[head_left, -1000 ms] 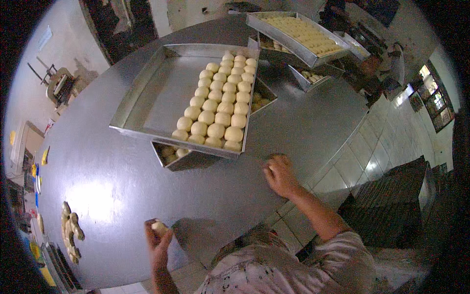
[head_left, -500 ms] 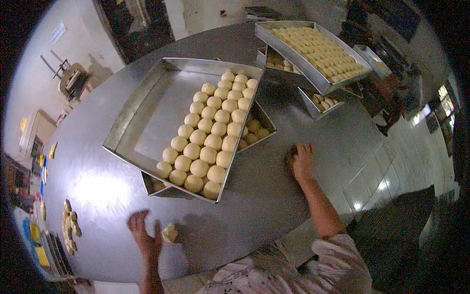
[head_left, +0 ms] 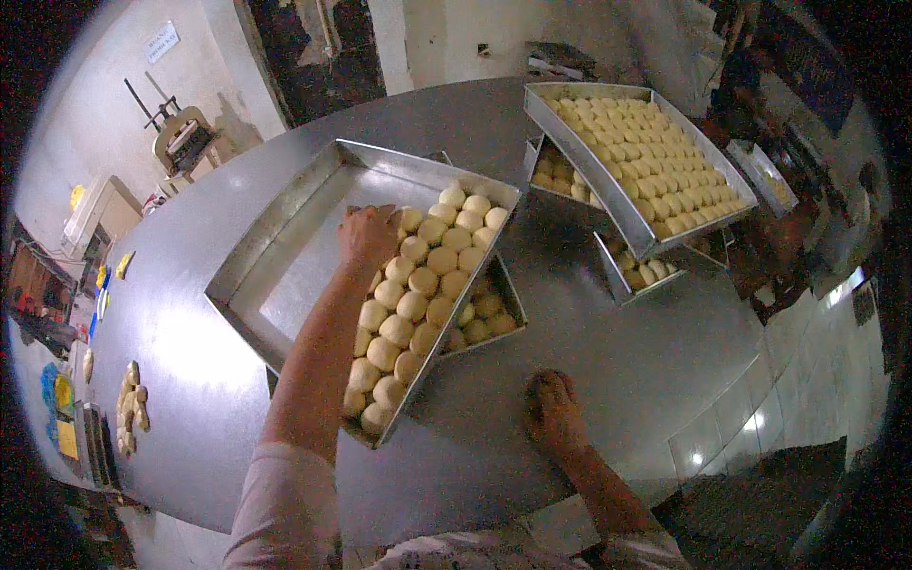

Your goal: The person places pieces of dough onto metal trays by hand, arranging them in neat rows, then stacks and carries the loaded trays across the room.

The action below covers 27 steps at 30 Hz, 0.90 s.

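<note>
My left hand [head_left: 369, 228] reaches into the metal tray [head_left: 249, 255], fingers curled downward beside the top left of the rows of pale dough balls [head_left: 423, 280]; whatever it holds is hidden. Its forearm crosses the tray's left part. My right hand [head_left: 556, 408] rests low over the steel table [head_left: 608, 361], right of that tray, with fingers curled and their underside hidden. A lower tray [head_left: 480, 342] holding more dough balls juts out beneath the first. Small uneven dough pieces [head_left: 131, 407] lie at the table's left.
At the back right stands a tilted full tray [head_left: 655, 161] over further trays [head_left: 635, 269], with a narrow pan [head_left: 760, 171] beside them. A metal press [head_left: 180, 141] stands by the left wall. Yellow and blue items [head_left: 65, 399] sit off the left edge. Tiled floor [head_left: 722, 427] shows at right.
My left hand has moved from the near table, where it released a dough piece, up into the tray. My right hand sits lower, nearer me. The view has shifted slightly.
</note>
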{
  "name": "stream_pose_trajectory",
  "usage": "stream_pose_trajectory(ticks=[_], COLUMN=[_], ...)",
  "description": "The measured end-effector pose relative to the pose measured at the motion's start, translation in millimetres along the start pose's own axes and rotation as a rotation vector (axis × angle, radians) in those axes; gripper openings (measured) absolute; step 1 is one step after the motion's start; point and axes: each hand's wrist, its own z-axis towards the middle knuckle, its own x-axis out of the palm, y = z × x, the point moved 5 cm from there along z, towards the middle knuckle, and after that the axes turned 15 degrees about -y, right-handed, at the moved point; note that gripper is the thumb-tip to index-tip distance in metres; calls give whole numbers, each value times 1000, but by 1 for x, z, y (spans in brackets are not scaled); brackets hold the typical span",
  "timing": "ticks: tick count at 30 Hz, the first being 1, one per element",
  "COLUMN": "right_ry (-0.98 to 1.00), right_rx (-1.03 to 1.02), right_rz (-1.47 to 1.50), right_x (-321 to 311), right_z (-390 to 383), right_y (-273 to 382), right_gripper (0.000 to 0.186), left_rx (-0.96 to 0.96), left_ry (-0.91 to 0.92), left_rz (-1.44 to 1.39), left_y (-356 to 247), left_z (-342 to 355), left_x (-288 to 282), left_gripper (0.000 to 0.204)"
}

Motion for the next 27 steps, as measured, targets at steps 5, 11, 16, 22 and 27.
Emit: stream_pose_trajectory(ticks=[5,11,16,22,27], right_ry=[13,-514,-694,-448,301], right_rx=[423,248,-116,-48,-476], right_rz=[480,1234,574,832,975], right_x=[-35,-93,7,-45,-51], right_z=[30,225,312,238,47], right_y=[-44,38,81,151,250], right_gripper=[37,32,22,23,31], left_rx=[-5,-453,-450,-656,-862], left_ry=[-34,26,-29,11,223], left_rz=[69,-859,-763,-669,-1153], left_y=[3,21,42,96,40], left_z=[6,13,-48,-200,-288], left_x=[25,-88,-204,-273,-250], left_gripper=[23,17,14,13,9])
